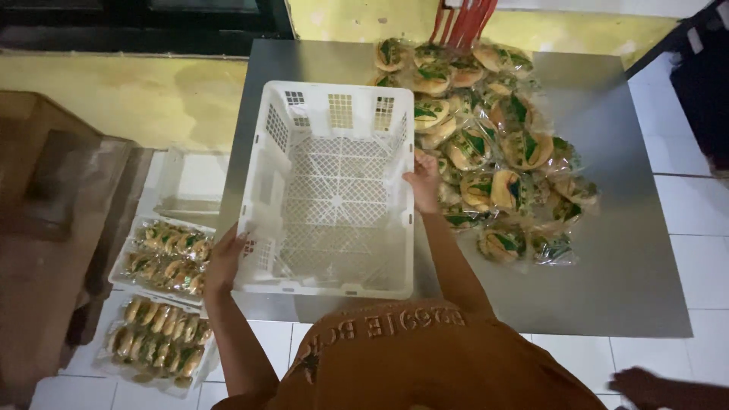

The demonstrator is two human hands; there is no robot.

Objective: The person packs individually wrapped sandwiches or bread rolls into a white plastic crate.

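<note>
On the steel table (607, 288), both hands (left (224, 262), right (424, 182)) grip the white crate's (334, 197) side rims, arms outstretched.

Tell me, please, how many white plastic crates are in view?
3: an empty crate on the steel table, gripped by the left hand and right hand; two filled crates on the floor, one nearer the table, one below. Others may be hidden.

left hand (225, 262), right hand (424, 181), both clasped

White lattice crate (326, 190); grey steel table (630, 250); golden-green wrapped buns (493, 144).
</note>
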